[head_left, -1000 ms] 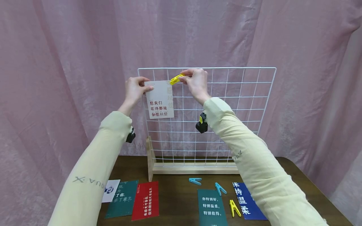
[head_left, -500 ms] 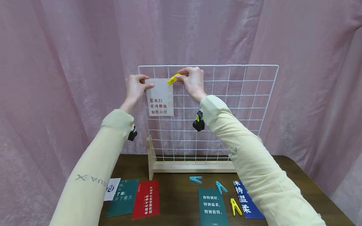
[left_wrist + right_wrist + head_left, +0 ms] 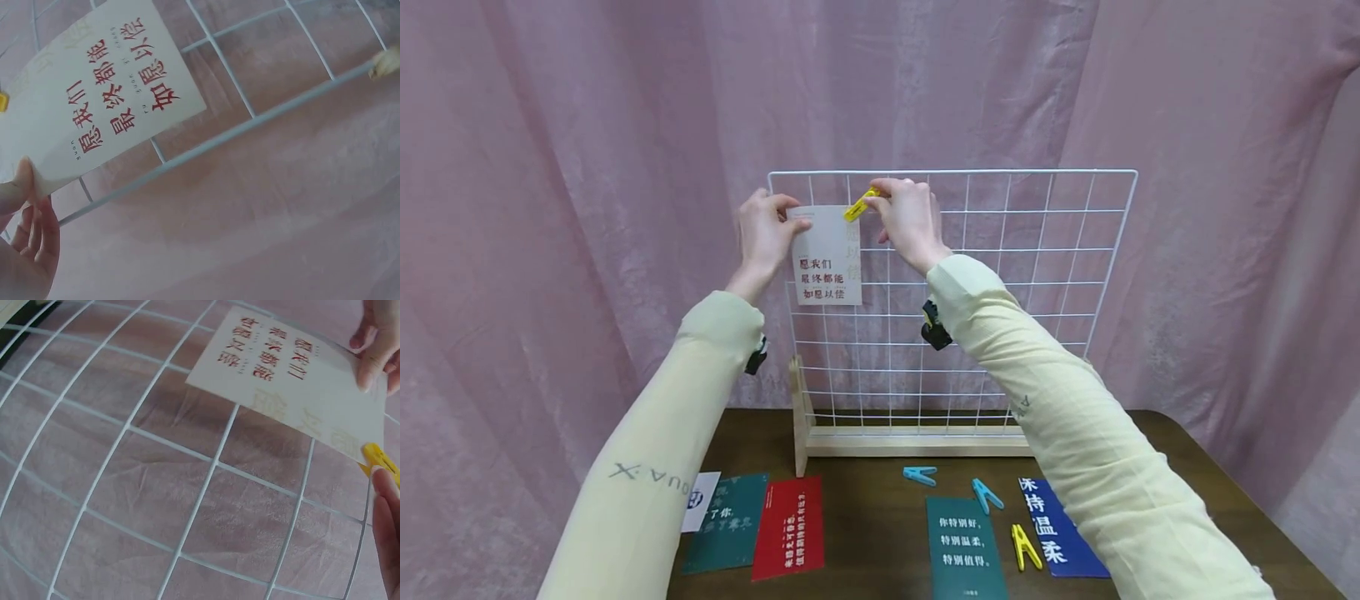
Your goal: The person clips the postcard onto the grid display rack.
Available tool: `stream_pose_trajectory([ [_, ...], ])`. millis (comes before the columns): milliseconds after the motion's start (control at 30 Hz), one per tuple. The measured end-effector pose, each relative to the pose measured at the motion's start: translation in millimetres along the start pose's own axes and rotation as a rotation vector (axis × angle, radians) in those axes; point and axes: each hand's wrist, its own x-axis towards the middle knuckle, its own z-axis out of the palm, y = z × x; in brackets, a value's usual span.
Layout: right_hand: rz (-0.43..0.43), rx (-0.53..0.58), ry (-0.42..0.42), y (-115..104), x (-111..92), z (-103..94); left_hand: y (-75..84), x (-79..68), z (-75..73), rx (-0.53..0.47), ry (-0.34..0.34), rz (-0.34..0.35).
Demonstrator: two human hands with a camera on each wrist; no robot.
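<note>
Between thumb and fingers my left hand pinches the upper left corner of a white card with red Chinese characters. The card stands upright against the upper left of a white wire grid. My right hand pinches a yellow clothespin at the card's upper right corner. In the right wrist view the tip of the clothespin overlaps that corner. Whether it also bites a grid wire, I cannot tell. The left wrist view has the card in front of the wires, with my left thumb on its face.
The grid stands in a wooden base on a brown table. Flat on the table lie a red card, green cards, a blue card, blue clothespins and a yellow clothespin. A pink curtain hangs behind.
The yellow clothespin has moved slightly left onto the card's corner, with my right hand following. My left hand keeps its pinch on the card. The whole view has shifted a little.
</note>
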Motion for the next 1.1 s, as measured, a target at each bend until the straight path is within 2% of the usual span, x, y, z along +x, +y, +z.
stream_pose_trajectory([
  [133,-0.026,-0.066,0.025,1.1,-2.4,-1.1,0.7,-0.4,0.4,0.024,0.017,0.062],
  [400,-0.095,-0.061,0.119,6.3,-8.0,-0.8,1.6,0.6,-0.2,0.027,0.021,0.120],
  [500,-0.125,-0.045,0.156,10.8,-11.3,1.2,3.0,-0.7,-0.4,0.034,0.016,0.121],
  [767,-0.200,0.064,0.252,19.4,-16.9,5.7,1.7,-1.8,1.1,0.035,0.019,0.120],
  [1100,-0.222,0.244,0.258,24.7,-20.4,3.5,-4.7,-0.9,-2.3,0.037,0.022,0.120],
])
